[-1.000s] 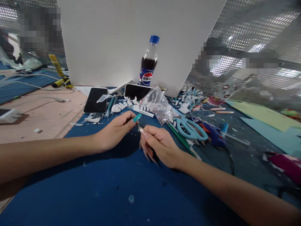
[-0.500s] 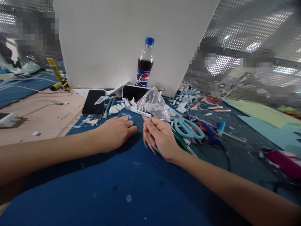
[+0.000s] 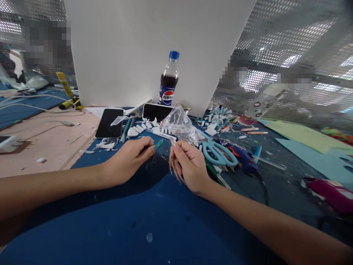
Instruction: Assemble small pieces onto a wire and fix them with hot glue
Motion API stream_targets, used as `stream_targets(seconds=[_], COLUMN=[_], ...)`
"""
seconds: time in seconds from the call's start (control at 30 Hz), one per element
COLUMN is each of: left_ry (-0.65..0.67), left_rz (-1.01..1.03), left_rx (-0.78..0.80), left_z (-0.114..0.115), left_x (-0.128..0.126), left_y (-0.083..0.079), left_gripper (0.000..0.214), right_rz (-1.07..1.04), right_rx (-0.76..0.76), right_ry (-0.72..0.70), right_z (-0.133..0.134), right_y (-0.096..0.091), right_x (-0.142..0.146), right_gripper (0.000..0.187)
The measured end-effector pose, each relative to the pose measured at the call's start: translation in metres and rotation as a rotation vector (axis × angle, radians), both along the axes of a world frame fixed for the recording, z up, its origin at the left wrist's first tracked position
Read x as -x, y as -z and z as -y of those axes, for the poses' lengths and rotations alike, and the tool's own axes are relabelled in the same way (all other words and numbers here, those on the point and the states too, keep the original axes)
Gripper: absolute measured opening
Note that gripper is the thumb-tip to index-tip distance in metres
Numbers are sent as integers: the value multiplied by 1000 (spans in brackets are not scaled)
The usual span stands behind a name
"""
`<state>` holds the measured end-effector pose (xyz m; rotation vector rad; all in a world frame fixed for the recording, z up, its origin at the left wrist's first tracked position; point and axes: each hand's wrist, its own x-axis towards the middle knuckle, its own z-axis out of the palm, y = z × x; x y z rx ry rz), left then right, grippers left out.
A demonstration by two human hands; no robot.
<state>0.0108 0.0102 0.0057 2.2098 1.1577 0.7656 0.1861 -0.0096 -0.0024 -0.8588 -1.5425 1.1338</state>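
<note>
My left hand (image 3: 128,159) rests on the blue mat (image 3: 138,224) with its fingers curled together. A small teal tip (image 3: 158,144) shows at its fingertips; whether it is a nail or a held piece I cannot tell. My right hand (image 3: 189,163) lies just to the right, a short gap away, its long pale-nailed fingers bent in a pinch. What the pinch holds is too small to make out. A crumpled clear plastic bag (image 3: 179,124) lies right behind both hands.
Teal scissors (image 3: 219,152) and a blue glue gun (image 3: 245,156) lie right of my right hand. A cola bottle (image 3: 168,82) stands before a white board (image 3: 143,48). Two phones (image 3: 109,123) (image 3: 156,111), pens and white scraps (image 3: 137,129) lie behind. Coloured paper (image 3: 303,134) is far right.
My left hand lay flat on the mat half a second ago; now its fingers are curled and the teal tip shows again. My right hand stays pinched close by.
</note>
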Motion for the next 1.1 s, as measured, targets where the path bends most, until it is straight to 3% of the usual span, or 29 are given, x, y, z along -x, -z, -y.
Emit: stream_targets(seconds=[0.13, 0.27, 0.47, 0.63, 0.9, 1.1], left_ry=[-14, 27, 107, 83, 69, 46], left_rz=[296, 429, 601, 675, 408, 339], left_rx=[336, 494, 527, 561, 352, 356], left_z=[9, 13, 8, 5, -5, -5], left_x=[-7, -9, -7, -6, -2, 0], left_y=[-3, 0, 8, 13, 8, 6], left_gripper=[30, 26, 29, 24, 39, 42], right_rz=[80, 166, 193, 219, 193, 198], right_rx=[-151, -234, -274, -278, -232, -195], right_ry=[13, 9, -1, -39, -21, -15], right_z=[4, 6, 6, 7, 6, 6], right_y=[4, 6, 5, 3, 2, 3], right_x=[-2, -4, -5, -4, -3, -2], right_gripper=[31, 30, 30, 30, 30, 31])
